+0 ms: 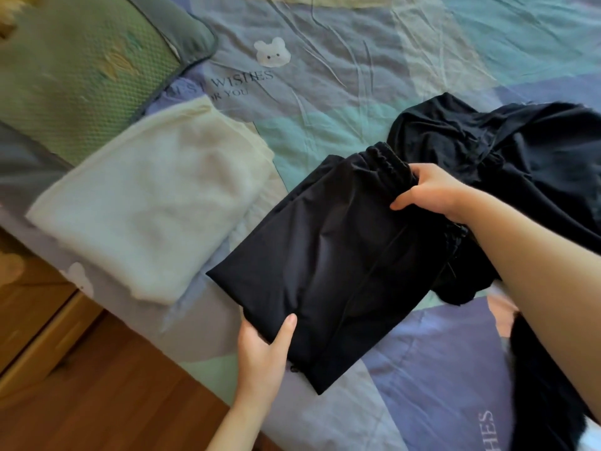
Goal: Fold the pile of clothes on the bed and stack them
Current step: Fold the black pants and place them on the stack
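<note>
Two hands [263, 353] on folded black trousers [325, 255]

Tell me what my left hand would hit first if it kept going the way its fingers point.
Probably only the folded black pants the left hand already grips; beyond them, the loose black pile.

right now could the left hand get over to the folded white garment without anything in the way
Probably yes. The left hand grips the near edge of the folded black trousers, and only bare bedsheet lies between it and the folded white garment. It would have to let go or carry the trousers along.
</note>
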